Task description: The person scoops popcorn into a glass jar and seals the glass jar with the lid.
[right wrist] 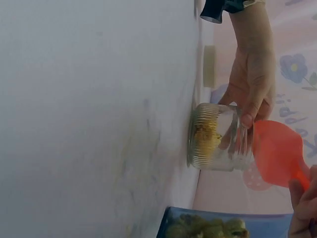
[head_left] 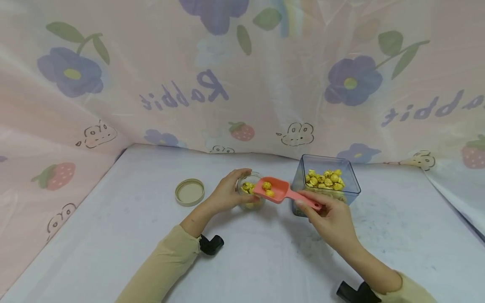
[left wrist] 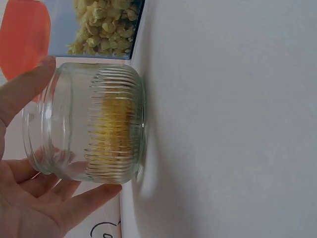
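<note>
Here a pale table (head_left: 113, 235) meets a flowered curtain (head_left: 242, 75). The left hand (head_left: 227, 194) cups the jar (head_left: 251, 190) standing there; the right hand (head_left: 333, 221) pinches the scoop (head_left: 278, 190) over its mouth.

Left hand (head_left: 226, 194) grips glass jar (head_left: 251, 190); right hand (head_left: 330, 219) holds pink scoop (head_left: 278, 190) over it.

Pink plastic scoop (left wrist: 25, 37) cut off by the left wrist view's top-left corner, blurred. Square clear plastic container (right wrist: 218, 225) cropped at the right wrist view's bottom edge. Ribbed glass jar (head_left: 251, 189) half hidden behind scoop and left hand (head_left: 227, 193).
</note>
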`<action>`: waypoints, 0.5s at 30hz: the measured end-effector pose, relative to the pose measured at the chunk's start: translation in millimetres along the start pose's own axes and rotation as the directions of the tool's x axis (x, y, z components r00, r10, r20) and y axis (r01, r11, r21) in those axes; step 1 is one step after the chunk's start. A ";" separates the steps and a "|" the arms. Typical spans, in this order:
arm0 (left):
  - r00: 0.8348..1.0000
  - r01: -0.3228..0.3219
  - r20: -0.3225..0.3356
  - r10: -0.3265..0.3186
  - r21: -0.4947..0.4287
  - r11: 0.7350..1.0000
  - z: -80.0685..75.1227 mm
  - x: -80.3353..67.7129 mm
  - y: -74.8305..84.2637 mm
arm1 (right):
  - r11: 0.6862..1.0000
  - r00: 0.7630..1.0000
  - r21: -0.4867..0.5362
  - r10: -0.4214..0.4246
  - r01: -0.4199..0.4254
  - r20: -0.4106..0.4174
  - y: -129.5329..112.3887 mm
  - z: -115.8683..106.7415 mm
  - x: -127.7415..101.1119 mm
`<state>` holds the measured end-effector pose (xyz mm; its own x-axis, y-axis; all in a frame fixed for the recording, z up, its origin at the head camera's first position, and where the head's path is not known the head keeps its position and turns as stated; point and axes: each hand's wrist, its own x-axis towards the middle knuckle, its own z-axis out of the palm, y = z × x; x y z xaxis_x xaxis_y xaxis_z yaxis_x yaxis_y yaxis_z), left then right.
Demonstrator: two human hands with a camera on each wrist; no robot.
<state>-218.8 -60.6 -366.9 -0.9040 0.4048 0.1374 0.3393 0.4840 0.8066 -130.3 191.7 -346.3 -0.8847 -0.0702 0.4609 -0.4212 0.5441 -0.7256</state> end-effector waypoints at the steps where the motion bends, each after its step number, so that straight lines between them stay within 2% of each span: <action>1: 1.000 0.001 0.000 -0.001 -0.005 1.000 -0.1 0.0 -0.2 | 1.000 1.000 -0.012 -0.007 0.007 0.001 -0.5 0.2 0.7; 7: 1.000 -0.001 -0.014 0.000 -0.024 1.000 -0.6 -0.6 -0.1 | 0.995 0.997 -0.067 -0.078 0.079 0.008 -4.7 -0.3 6.8; 11: 1.000 0.002 -0.019 -0.002 -0.025 1.000 -0.8 -0.8 0.8 | 0.980 0.989 -0.131 -0.148 0.149 0.016 -8.9 -2.9 12.4; 15: 1.000 0.013 -0.017 -0.013 -0.030 0.999 -1.4 -0.9 0.9 | 0.971 0.987 -0.183 -0.142 0.154 0.074 -15.4 -6.0 20.2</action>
<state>-218.0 -61.7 -365.5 -0.9129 0.3846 0.1365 0.3196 0.4656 0.8252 -140.5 186.9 -322.7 -0.8281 -0.2088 0.5202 -0.5085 0.6705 -0.5402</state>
